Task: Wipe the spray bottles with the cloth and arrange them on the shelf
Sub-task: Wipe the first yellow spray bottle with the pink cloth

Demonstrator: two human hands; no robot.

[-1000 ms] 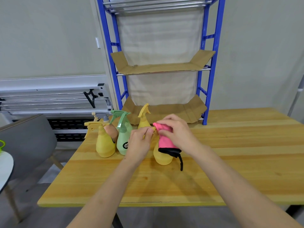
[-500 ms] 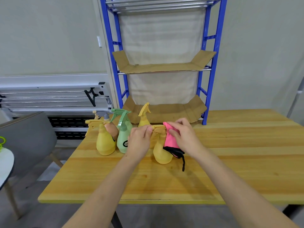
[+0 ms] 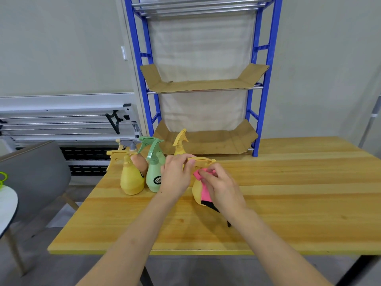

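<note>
I pinch the spray head with my left hand (image 3: 175, 176); my right hand (image 3: 221, 185) presses the cloth (image 3: 204, 188) on the upright yellow bottle (image 3: 197, 193), near the table (image 3: 288, 203) middle, shelf (image 3: 206, 141) beyond

Pale walls (image 3: 61, 48); a wooden table (image 3: 288, 203), grey chair (image 3: 35, 172), and possibly a folded metal rack (image 3: 61, 124) behind.
</note>
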